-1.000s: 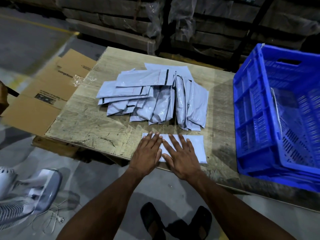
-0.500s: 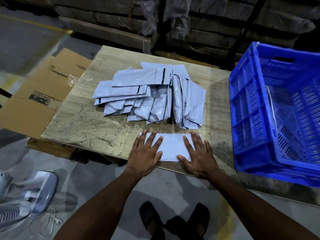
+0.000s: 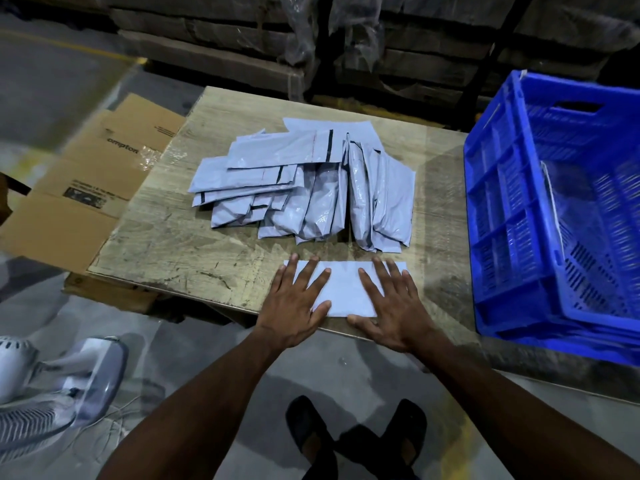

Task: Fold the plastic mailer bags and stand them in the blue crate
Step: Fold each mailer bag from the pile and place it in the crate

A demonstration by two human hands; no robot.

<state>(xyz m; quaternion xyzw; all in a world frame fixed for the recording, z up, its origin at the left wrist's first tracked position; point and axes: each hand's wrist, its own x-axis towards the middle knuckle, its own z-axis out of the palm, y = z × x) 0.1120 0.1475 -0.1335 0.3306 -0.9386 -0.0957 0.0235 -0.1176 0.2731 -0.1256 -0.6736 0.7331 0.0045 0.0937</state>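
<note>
- Both hands, left (image 3: 294,306) and right (image 3: 391,306), press flat, fingers spread, on the bag (image 3: 346,292) at the bench's (image 3: 166,244) near edge.
- Bag looks light, limp, slick; pinch the folded ends.

I'm in some warehouse: bare grey concrete floor (image 3: 346,368), plastic-wrapped stacks of flat brown cartons (image 3: 242,36) behind, flattened brown cardboard box (image 3: 86,188) lying around

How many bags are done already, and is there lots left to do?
Barely any done: the blue crate shows perhaps one pale bag edge inside. Right now the left hand and right hand press one mailer flat on the table. The whole pile of mailers still waits.
</note>
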